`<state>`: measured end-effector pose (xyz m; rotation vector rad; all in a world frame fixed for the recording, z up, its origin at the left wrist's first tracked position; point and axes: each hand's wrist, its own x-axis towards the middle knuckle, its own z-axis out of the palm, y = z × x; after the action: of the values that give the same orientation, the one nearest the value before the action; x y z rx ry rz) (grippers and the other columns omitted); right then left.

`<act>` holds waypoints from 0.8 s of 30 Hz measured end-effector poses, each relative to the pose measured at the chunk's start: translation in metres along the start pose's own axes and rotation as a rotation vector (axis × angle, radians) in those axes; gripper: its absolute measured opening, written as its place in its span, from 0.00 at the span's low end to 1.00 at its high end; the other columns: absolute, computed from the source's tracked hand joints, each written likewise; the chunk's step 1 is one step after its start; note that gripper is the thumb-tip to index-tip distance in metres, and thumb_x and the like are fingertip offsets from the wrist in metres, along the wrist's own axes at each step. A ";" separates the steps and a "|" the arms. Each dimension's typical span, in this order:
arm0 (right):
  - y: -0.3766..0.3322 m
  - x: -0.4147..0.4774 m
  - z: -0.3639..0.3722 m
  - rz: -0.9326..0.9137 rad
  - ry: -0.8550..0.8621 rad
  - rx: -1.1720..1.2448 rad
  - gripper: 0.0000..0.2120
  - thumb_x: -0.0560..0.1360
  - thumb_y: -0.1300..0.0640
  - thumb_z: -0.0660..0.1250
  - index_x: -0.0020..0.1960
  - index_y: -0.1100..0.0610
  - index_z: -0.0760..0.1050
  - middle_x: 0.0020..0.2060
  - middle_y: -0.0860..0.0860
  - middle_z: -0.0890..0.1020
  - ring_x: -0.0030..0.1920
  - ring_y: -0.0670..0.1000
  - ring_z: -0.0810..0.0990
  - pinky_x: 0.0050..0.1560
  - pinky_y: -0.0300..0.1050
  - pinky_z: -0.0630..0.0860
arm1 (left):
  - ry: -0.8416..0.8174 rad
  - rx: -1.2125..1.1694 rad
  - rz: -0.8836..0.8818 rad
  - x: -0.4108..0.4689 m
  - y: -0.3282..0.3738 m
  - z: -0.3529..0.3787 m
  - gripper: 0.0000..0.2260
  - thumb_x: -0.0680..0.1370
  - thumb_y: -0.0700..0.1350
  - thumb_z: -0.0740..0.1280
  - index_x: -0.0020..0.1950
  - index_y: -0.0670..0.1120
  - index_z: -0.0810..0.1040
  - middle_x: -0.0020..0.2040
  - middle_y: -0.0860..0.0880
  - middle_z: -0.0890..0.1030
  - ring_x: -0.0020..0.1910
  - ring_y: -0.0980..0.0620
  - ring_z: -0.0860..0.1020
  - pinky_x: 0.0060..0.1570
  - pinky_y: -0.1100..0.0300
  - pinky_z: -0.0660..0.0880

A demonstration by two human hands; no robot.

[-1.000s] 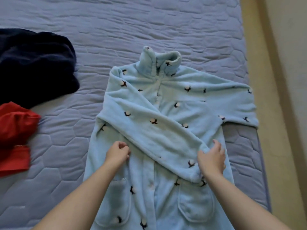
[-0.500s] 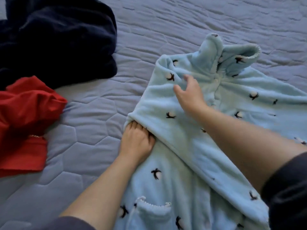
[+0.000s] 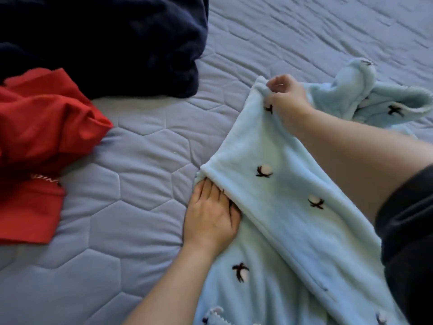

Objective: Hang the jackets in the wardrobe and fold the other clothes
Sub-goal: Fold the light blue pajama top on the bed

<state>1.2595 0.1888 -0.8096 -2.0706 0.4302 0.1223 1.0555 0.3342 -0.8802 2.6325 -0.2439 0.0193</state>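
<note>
left hand point(image 3: 210, 216) flat on the light blue fleece robe point(image 3: 276, 207) mid-frame, fingers straight, right hand point(image 3: 287, 99) pinching its corner upper right

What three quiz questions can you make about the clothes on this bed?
1. True or false: the right hand pinches a corner of the light blue fleece robe.
2. Fill in: the left hand presses ___ on the robe, fingers straight.
3. Which touches the crumpled red garment? A the bulky dark navy garment; B the robe; C the left hand.
Key: 1 true; 2 flat; 3 A.
</note>
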 end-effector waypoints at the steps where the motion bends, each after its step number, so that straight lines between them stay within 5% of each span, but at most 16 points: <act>1: 0.003 0.000 -0.001 0.007 -0.047 -0.020 0.16 0.72 0.73 0.59 0.47 0.53 0.73 0.50 0.52 0.77 0.45 0.48 0.76 0.33 0.32 0.73 | -0.009 0.006 -0.001 0.000 0.000 0.000 0.19 0.72 0.47 0.60 0.56 0.39 0.79 0.53 0.39 0.80 0.58 0.40 0.75 0.66 0.48 0.64; 4: 0.007 0.002 -0.003 -0.090 -0.111 -0.428 0.23 0.75 0.69 0.57 0.66 0.53 0.69 0.69 0.53 0.70 0.65 0.54 0.72 0.55 0.40 0.72 | -0.030 0.005 0.002 0.003 0.000 0.000 0.19 0.72 0.47 0.60 0.58 0.39 0.79 0.55 0.40 0.80 0.59 0.41 0.74 0.67 0.49 0.63; 6: 0.011 -0.009 -0.003 -0.292 -0.021 -0.791 0.24 0.77 0.64 0.56 0.71 0.51 0.64 0.76 0.51 0.58 0.73 0.54 0.61 0.68 0.49 0.59 | -0.041 -0.005 0.006 0.004 0.000 -0.001 0.21 0.73 0.48 0.59 0.61 0.39 0.78 0.57 0.40 0.79 0.61 0.42 0.73 0.68 0.49 0.63; 11: 0.044 -0.094 -0.012 -0.533 -0.090 -0.933 0.27 0.79 0.52 0.52 0.77 0.54 0.54 0.78 0.51 0.51 0.77 0.54 0.49 0.73 0.61 0.45 | -0.117 -0.086 0.037 0.006 -0.003 -0.015 0.21 0.73 0.46 0.58 0.62 0.39 0.76 0.59 0.39 0.78 0.62 0.41 0.72 0.69 0.52 0.61; 16: 0.089 -0.165 -0.053 -0.417 -0.048 -0.943 0.29 0.77 0.45 0.51 0.76 0.52 0.56 0.77 0.52 0.55 0.77 0.56 0.52 0.71 0.67 0.47 | -0.011 -0.049 0.045 -0.013 0.003 -0.048 0.17 0.69 0.40 0.56 0.55 0.39 0.76 0.53 0.40 0.78 0.53 0.41 0.75 0.56 0.52 0.67; 19: 0.111 -0.172 -0.075 -0.239 -0.098 -1.029 0.33 0.75 0.38 0.45 0.77 0.48 0.52 0.78 0.50 0.51 0.77 0.55 0.47 0.72 0.67 0.44 | 0.096 0.016 0.092 -0.013 0.033 -0.062 0.16 0.67 0.43 0.59 0.54 0.44 0.73 0.57 0.44 0.76 0.57 0.45 0.72 0.55 0.52 0.64; 22: 0.129 -0.169 -0.088 -0.103 -0.064 -0.977 0.35 0.73 0.34 0.42 0.78 0.45 0.45 0.78 0.48 0.45 0.77 0.53 0.42 0.72 0.63 0.40 | -0.145 0.171 0.266 0.015 0.057 -0.044 0.25 0.71 0.50 0.57 0.68 0.46 0.71 0.71 0.42 0.69 0.70 0.42 0.66 0.67 0.44 0.57; 24: 0.146 -0.179 -0.104 0.022 -0.010 -0.892 0.34 0.76 0.36 0.47 0.78 0.47 0.44 0.78 0.48 0.45 0.77 0.51 0.43 0.74 0.59 0.41 | -0.327 0.274 0.202 0.028 0.058 -0.031 0.31 0.72 0.58 0.50 0.74 0.49 0.65 0.75 0.39 0.61 0.73 0.40 0.61 0.70 0.44 0.54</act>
<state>1.0327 0.0787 -0.8289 -2.9344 0.4351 0.3934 1.0742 0.2942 -0.8237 2.8604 -0.6597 -0.3344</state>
